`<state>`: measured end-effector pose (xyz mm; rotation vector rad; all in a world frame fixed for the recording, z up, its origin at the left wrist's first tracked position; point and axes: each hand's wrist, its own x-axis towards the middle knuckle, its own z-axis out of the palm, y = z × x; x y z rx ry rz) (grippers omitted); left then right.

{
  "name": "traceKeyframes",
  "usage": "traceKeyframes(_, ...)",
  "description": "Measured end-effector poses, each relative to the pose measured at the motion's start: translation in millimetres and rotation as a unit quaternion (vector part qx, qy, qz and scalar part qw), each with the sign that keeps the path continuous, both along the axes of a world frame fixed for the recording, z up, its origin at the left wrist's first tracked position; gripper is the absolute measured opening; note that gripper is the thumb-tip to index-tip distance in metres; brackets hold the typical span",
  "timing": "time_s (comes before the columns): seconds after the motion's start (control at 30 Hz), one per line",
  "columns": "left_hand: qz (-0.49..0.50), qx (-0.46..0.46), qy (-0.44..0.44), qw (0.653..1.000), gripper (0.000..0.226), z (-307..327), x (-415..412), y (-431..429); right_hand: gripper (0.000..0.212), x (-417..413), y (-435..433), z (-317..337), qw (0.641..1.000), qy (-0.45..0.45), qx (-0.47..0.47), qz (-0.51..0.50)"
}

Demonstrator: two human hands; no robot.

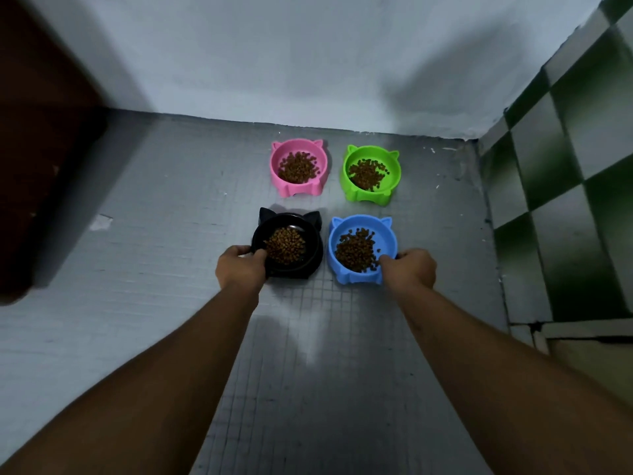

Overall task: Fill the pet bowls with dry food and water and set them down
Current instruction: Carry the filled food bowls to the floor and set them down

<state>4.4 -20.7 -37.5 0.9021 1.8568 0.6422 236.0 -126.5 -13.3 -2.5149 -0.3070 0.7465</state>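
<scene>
Four cat-eared pet bowls stand in a square on the grey tiled floor, each holding brown dry food. The pink bowl (278, 156) is at the back left and the green bowl (394, 169) at the back right. My left hand (239, 265) grips the near left rim of the black bowl (310, 241), thumb over the edge. My right hand (409, 267) grips the near right rim of the blue bowl (383, 236). Both front bowls rest on the floor.
A pale wall (308, 56) runs just behind the back bowls. A green and white checkered tiled wall (565, 186) closes the right side. A dark brown door or cabinet (44, 149) stands at the left. Grey floor (154, 234) stretches left of the bowls.
</scene>
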Motion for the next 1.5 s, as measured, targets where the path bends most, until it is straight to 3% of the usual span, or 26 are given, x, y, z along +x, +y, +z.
traceKeyframes(0.8, -0.072, -0.004, 0.075, 0.995, 0.028, -16.1, 0.1, -5.6, 0.028, 10.7, -18.7, -29.4, 1.000, -0.022, 0.002, -0.018)
traceKeyframes(1.0, -0.080, 0.028, 0.114, 0.990, 0.047, -9.2, -1.7, -6.8, 0.049, 17.2, -20.8, -22.2, 0.999, -0.030, 0.012, -0.036)
traceKeyframes(1.23, -0.211, 0.113, 0.157, 0.958, 0.037, 93.0, -0.4, -7.7, 0.043, 6.1, -18.9, 69.9, 0.997, -0.045, 0.057, 0.032)
traceKeyframes(1.33, -0.262, 0.105, 0.136, 0.950, 0.030, 175.6, 5.8, -12.5, 0.030, -6.5, -20.2, 141.6, 0.991, -0.040, 0.091, 0.092)
traceKeyframes(1.5, -0.319, 0.088, 0.111, 0.937, 0.036, 313.5, 4.3, -23.8, 0.029, -29.4, -14.8, 278.9, 0.977, -0.039, 0.130, 0.164)
